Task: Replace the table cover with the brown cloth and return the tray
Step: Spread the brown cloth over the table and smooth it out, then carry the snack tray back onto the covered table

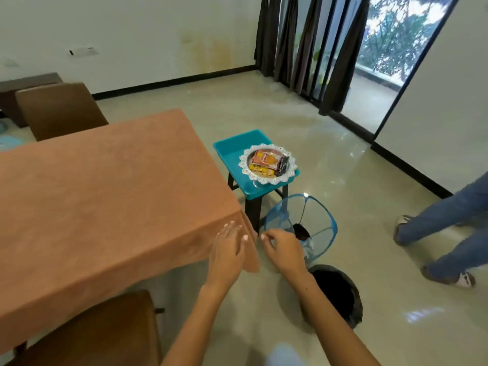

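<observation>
The brown cloth lies spread over the table, its near right corner hanging down. My left hand has straight fingers laid flat against that hanging corner. My right hand hovers just right of the corner, fingers loosely curled, holding nothing. A silver tray with snack packets sits in a teal plastic bin on a black stool to the right of the table.
A blue mesh basket and a black bin stand on the floor by my right hand. Brown chairs sit at the table's far and near sides. Another person's legs are at the right. Dark curtains hang by the window.
</observation>
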A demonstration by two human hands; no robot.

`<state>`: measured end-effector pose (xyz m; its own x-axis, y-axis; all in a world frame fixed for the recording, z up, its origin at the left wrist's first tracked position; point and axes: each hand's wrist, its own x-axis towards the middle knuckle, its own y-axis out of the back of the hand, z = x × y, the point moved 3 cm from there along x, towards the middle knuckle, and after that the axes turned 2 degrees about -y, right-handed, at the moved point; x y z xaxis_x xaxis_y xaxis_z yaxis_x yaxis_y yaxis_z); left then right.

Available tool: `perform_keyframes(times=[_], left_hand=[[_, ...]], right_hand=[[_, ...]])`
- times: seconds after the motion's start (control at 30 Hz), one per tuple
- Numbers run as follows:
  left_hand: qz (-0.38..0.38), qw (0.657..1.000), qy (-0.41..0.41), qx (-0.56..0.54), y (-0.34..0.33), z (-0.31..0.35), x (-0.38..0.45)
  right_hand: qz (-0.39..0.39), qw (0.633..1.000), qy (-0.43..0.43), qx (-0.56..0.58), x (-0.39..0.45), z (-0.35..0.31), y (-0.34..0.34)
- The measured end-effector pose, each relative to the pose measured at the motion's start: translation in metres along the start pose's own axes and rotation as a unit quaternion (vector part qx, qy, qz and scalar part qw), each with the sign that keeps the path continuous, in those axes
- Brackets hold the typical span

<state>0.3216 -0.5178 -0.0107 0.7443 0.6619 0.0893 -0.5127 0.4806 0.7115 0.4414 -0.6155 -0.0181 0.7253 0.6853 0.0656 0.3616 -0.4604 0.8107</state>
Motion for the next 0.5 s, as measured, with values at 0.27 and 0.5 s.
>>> perform_keyframes(times=[0.27, 0.5], left_hand=[[-0.009, 0.998, 0.046, 0.036, -0.048, 0.011, 0.156], [-0.034, 0.995, 0.083, 0.040, -0.083, -0.001, 0.274]], right_hand=[[-0.024, 0.999, -0.016, 0.020, 0.173, 0.053, 0.005], [-0.025, 0.999, -0.043, -0.007, 0.300, 0.102, 0.001]])
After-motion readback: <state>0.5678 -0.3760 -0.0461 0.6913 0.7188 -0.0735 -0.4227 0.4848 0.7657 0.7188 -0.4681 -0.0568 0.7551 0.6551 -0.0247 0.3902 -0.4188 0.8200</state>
